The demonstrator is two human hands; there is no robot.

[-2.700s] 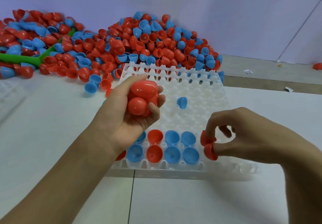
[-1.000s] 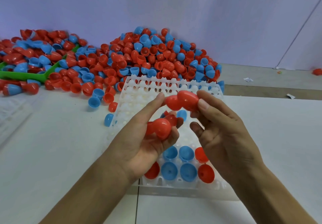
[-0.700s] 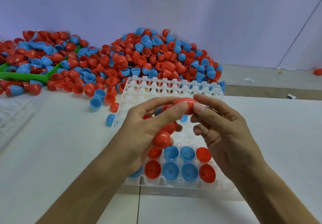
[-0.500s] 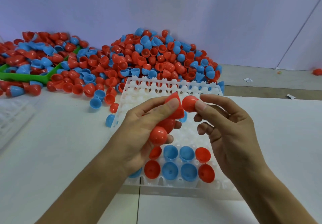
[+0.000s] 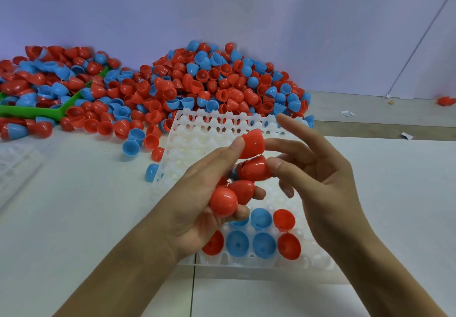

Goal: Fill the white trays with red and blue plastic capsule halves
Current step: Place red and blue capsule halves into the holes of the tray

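A white tray (image 5: 192, 141) lies on the table in front of me, its two nearest rows holding red and blue capsule halves (image 5: 264, 245) with their open sides up. Above the tray my left hand (image 5: 197, 205) is shut on a handful of red capsule halves (image 5: 223, 202), with one red half (image 5: 253, 140) pinched at its fingertips. My right hand (image 5: 318, 176) meets it from the right, thumb and fingers on another red half (image 5: 255, 168). Part of the tray's middle is hidden by both hands.
A big pile of red and blue capsule halves (image 5: 209, 82) lies behind the tray against the wall. A green tray (image 5: 56, 112) heaped with more halves sits at the far left. Loose halves (image 5: 130, 146) lie left of the tray. Another clear tray (image 5: 14, 166) shows at the left edge.
Both hands came together over the tray and pulled a joined red piece apart. The left hand keeps one half at its fingertips while the right hand's fingers now touch a lower red half.
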